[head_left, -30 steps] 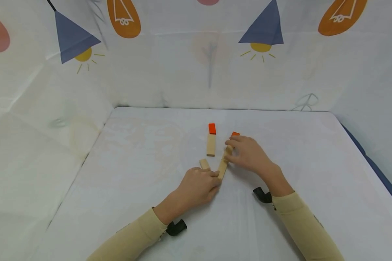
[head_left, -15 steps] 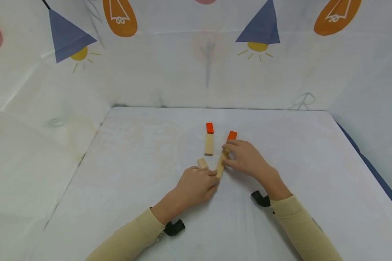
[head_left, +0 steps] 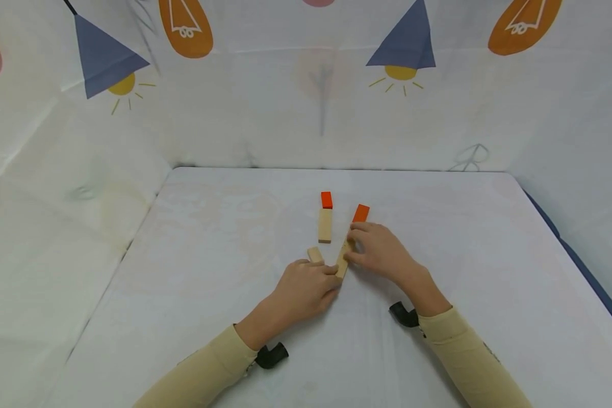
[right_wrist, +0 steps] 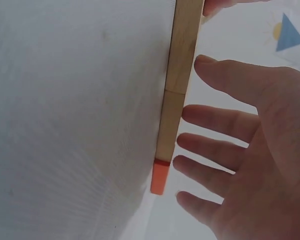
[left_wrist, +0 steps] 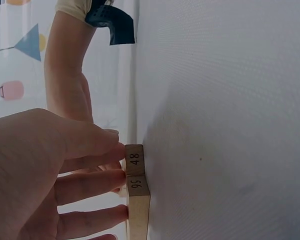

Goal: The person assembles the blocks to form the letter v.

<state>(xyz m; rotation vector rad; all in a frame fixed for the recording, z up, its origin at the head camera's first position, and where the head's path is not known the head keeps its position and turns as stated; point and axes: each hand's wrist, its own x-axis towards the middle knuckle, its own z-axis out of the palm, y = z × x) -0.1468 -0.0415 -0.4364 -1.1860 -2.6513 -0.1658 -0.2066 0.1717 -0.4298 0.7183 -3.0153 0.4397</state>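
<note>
Slanting row, head view: The row (head_left: 340, 268) lay on the table (head_left: 224, 226) between the left hand (head_left: 306, 290) at its near end and the right hand (head_left: 379, 253) along its middle; light, even pressure seemed best, lest its joints skew.
Neighbours, head view: A small block (head_left: 314, 254) sat beside the left hand; a red-ended pair (head_left: 324, 226) lay apart.
Left fingers, left wrist view: Extended, spread, tips touching two numbered blocks (left_wrist: 135, 158), curled round nothing; steady bracing looked wise.
Numbers, left wrist view: Dark print; one read 48.
Right fingers, right wrist view: Loosely straight, apart, tips along the row, grasping nothing; sharing pressure across the joint seemed steadier.
Finish, right wrist view: Pale wood, thin seam, red end.
</note>
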